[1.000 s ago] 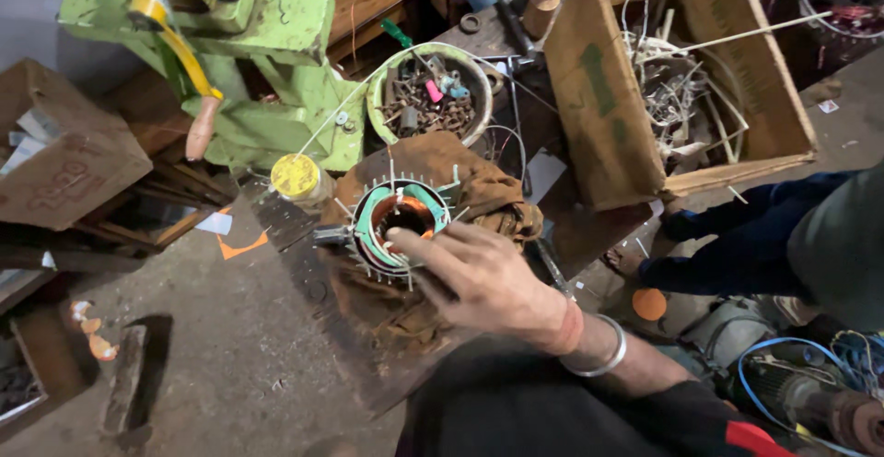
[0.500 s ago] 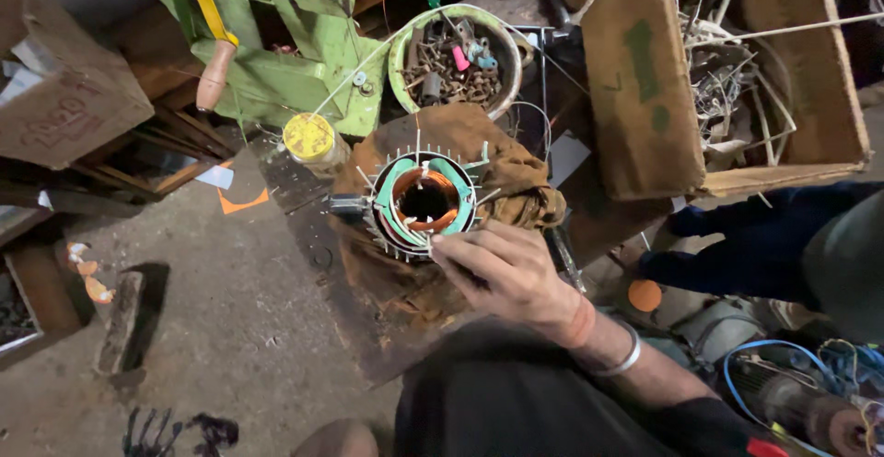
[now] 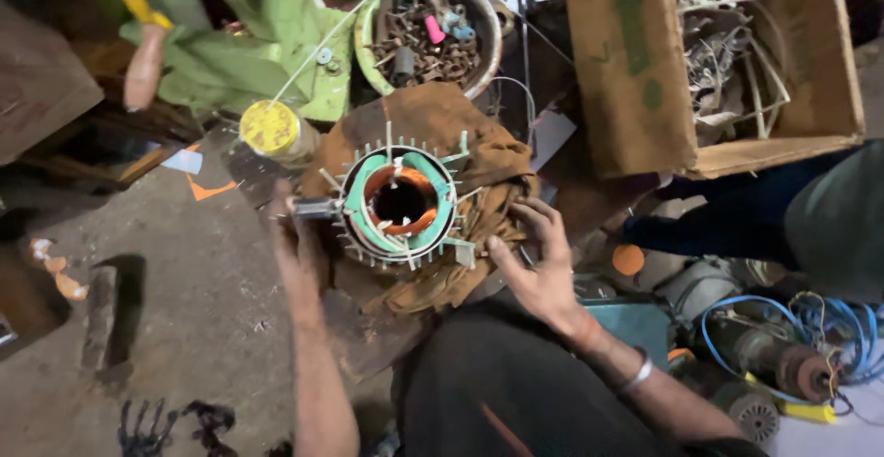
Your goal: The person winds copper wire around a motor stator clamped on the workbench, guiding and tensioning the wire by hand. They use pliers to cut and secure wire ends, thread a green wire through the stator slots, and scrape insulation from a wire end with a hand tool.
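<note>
The motor stator [image 3: 400,203], a round core with copper windings, green insulation and pale strips sticking out around its rim, sits on a brown cloth [image 3: 479,158] on the desk. The left hand [image 3: 299,236] seems to grip a metal piece at its left side. The right hand [image 3: 539,264] rests open against the cloth, fingers spread.

Bare floor [image 3: 184,282] left of the stator [image 3: 399,204] gives open approach. Far side is blocked: yellow-capped bottle [image 3: 274,132], bowl of rusty bolts [image 3: 428,29], green machine [image 3: 239,43]. Wooden crate [image 3: 709,61] walls the right; brown cloth [image 3: 479,167] is bunched between.
</note>
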